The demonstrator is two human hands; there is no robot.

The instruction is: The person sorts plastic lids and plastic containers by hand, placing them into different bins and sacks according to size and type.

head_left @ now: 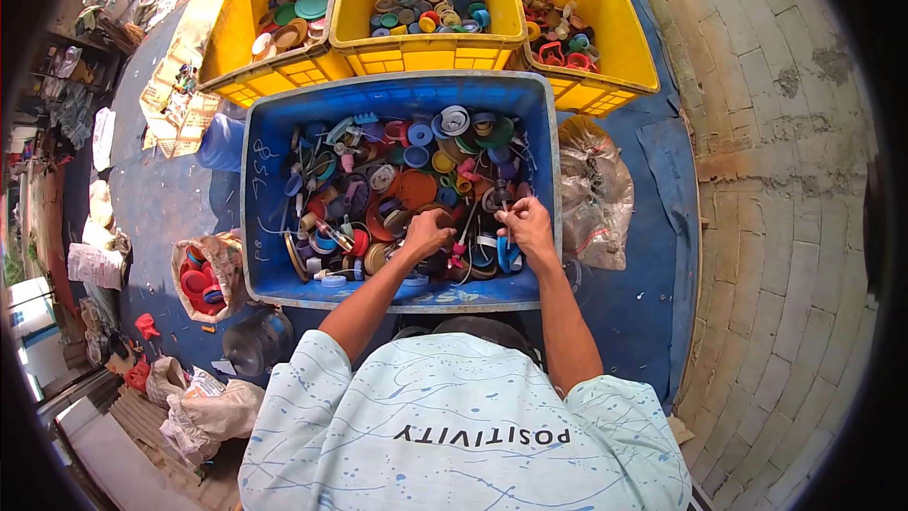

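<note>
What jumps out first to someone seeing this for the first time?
A big blue bin in the middle, heaped with colourful plastic caps and lids, with both hands in it: left hand, right hand. Behind it stand three yellow crates, each part-filled with caps.

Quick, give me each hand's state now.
Left hand: curled down into the caps in the blue crate; what it grips cannot be told.
Right hand: fingers pinched on a small dark piece.

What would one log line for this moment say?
left hand: in blue bin among plastic caps | right hand: pinching small piece | behind: three yellow bins
</note>
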